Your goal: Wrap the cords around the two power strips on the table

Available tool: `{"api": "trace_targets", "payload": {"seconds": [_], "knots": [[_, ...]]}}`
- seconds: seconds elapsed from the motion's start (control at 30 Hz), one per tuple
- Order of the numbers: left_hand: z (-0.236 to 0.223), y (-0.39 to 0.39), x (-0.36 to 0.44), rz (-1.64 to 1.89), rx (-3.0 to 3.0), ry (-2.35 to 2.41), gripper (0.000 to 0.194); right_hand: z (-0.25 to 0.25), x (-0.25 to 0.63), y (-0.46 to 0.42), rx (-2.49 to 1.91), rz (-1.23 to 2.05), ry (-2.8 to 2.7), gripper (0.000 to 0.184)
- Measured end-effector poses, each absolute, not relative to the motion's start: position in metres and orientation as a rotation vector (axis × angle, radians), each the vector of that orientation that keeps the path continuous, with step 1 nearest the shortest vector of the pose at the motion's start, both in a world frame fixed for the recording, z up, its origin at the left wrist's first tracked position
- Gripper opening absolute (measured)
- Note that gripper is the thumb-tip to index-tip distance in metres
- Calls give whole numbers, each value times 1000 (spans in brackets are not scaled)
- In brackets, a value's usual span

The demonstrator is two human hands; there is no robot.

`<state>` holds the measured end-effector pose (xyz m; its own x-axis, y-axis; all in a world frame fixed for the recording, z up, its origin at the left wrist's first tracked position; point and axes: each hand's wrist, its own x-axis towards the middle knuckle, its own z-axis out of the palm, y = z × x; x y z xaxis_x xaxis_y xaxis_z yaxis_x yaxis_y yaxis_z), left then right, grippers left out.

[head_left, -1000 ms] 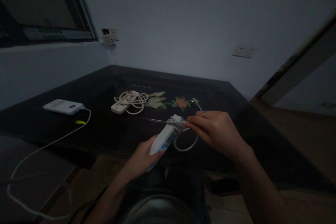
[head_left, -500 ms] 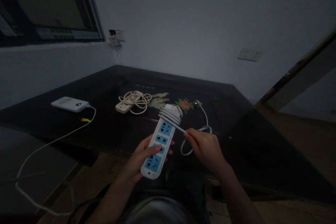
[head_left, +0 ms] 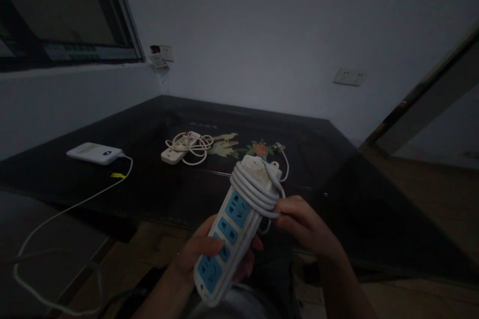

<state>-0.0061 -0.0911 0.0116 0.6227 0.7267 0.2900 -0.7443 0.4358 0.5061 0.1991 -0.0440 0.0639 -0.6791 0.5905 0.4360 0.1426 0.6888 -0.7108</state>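
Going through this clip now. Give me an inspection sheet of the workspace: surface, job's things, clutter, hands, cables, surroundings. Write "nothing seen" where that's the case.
Surface: dark table with a flower design.
Job's things: blue-socket power strip, held tilted; cord wound around it near its far end.
Clutter: cream power strip with a loose tangle of cord; white device at left, yellow piece nearby.
Hands: left hand grips the blue-socket power strip; right hand pinches the cord beside the coils.
Cables: white cable runs from the device over the table edge.
Surroundings: pale wall with socket plates; window upper left; dim light.
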Motion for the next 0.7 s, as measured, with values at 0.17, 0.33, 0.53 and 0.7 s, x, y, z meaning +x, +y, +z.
{"api": "trace_targets", "payload": {"seconds": [0.17, 0.33, 0.53, 0.7], "knots": [[14, -97, 0, 898, 637, -123, 39, 78, 200, -59, -502, 674, -2113, 34], [17, -98, 4, 984, 656, -102, 38, 82, 195, -71, -548, 572, -1979, 23], [12, -96, 3, 900, 627, -180, 35, 64, 191, -57, -523, 640, -2055, 38], [-1, -96, -6, 752, 614, -158, 37, 55, 200, -34, -367, 958, -2146, 51]]}}
